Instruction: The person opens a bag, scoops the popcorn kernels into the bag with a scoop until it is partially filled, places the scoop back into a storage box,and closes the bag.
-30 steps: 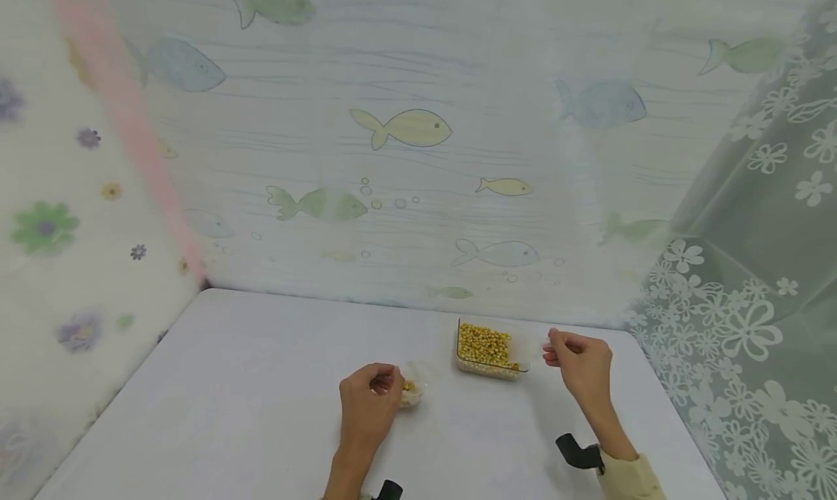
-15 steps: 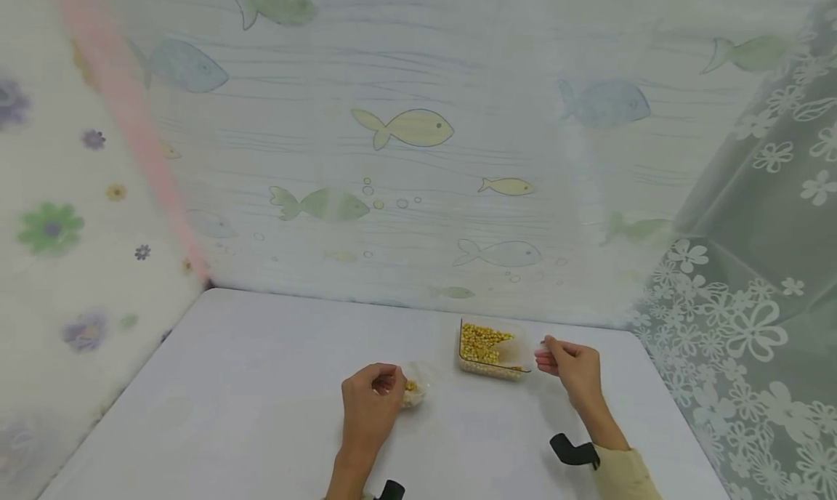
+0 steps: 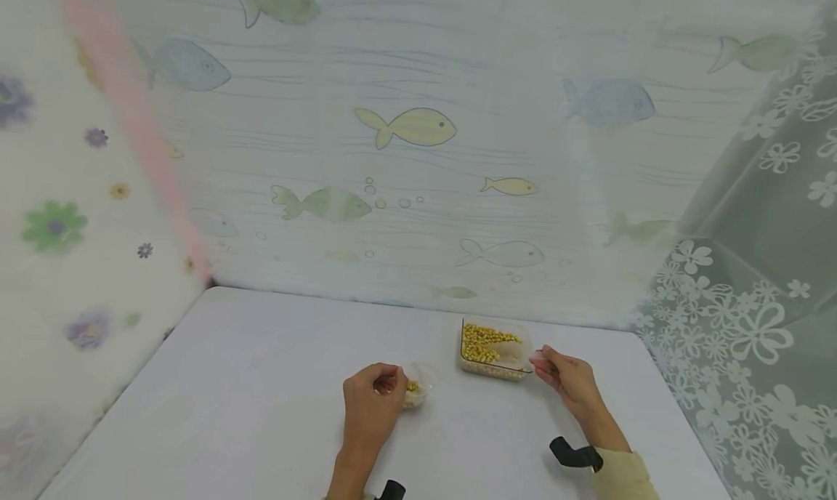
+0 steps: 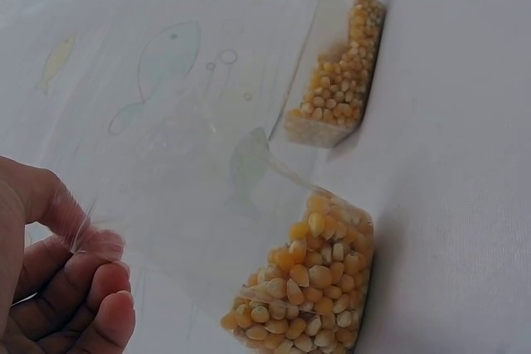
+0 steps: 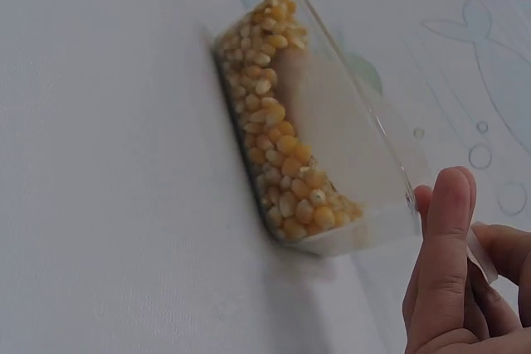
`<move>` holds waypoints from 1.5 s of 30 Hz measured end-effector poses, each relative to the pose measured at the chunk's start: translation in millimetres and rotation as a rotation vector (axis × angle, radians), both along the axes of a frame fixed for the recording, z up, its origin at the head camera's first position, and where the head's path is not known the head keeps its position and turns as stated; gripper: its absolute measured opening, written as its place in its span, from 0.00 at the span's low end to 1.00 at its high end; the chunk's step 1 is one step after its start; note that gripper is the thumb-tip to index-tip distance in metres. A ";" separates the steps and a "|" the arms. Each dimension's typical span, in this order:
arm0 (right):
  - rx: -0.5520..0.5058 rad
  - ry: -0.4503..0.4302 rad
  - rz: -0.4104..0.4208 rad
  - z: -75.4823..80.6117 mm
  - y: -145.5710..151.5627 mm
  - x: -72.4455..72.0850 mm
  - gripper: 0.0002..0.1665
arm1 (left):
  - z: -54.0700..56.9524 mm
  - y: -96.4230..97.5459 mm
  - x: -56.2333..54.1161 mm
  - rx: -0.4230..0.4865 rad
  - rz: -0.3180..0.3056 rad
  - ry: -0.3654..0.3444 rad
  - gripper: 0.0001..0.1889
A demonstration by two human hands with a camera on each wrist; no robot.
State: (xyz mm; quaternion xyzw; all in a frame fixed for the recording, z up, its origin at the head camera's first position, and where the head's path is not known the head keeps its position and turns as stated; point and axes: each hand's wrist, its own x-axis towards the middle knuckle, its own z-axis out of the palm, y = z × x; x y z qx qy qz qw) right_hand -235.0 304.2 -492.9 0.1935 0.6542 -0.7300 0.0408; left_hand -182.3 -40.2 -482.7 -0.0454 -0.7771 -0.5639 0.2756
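My left hand (image 3: 374, 405) pinches the edge of a clear plastic bag (image 3: 421, 384), its thumb against the fingers. Yellow corn kernels (image 4: 311, 288) fill the bottom of that bag, which sits on the table. Farther right stands a clear rectangular container (image 3: 493, 370), partly filled with more kernels (image 5: 274, 147). At its right rim, my right hand (image 3: 570, 384) pinches the pale handle (image 5: 483, 256) of what looks like a translucent white scoop. The scoop's broad end overlaps the container's interior, beside the heaped corn. Fingers partly hide the handle.
The white table (image 3: 248, 413) runs back to a curtain (image 3: 405, 64) printed with fish. A flowered sheet (image 3: 85, 216) closes the left side, and a grey-green flowered one (image 3: 752, 325) the right. The container stands near the table's back edge.
My right hand has moved left and slightly down to the container's rim, with the scoop going farther in. The kernels now lie more to the left and back. My left hand stays at the bag.
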 end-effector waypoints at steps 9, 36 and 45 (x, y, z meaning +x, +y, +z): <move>-0.277 -0.021 -0.053 -6.1 1.0 3.1 0.14 | -1.0 -0.3 0.0 -0.005 -0.007 0.012 0.07; -0.545 0.084 -0.013 9.6 -14.4 13.8 0.19 | -0.3 1.0 0.1 -0.027 -0.008 0.013 0.06; -0.407 0.110 0.062 17.8 -39.0 28.0 0.21 | 2.0 1.9 2.3 -0.037 -0.010 0.011 0.05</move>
